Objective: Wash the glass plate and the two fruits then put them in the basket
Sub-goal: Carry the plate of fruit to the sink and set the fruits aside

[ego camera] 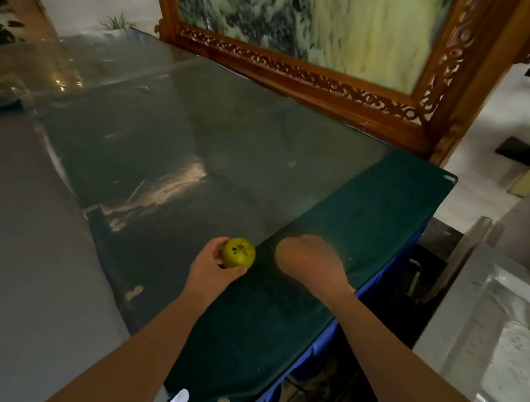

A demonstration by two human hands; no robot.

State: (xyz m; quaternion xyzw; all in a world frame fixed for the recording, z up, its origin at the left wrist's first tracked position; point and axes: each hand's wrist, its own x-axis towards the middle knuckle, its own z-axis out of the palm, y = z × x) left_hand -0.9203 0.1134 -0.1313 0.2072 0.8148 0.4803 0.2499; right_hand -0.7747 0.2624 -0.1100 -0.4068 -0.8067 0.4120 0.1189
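My left hand (210,270) holds a yellow-green fruit (238,253) with dark spots, just above the near part of the glass-topped green table (373,208). My right hand (308,260) is close to the right of the fruit, low over the table. It is blurred and seen from the back with its fingers curled under, so whatever may be in it is hidden. No glass plate, second fruit or basket shows in the head view.
A carved wooden frame (297,74) with a marble panel stands along the table's far edge. A metal sink (505,327) lies to the right, past the table's blue-skirted corner. Grey floor runs along the left.
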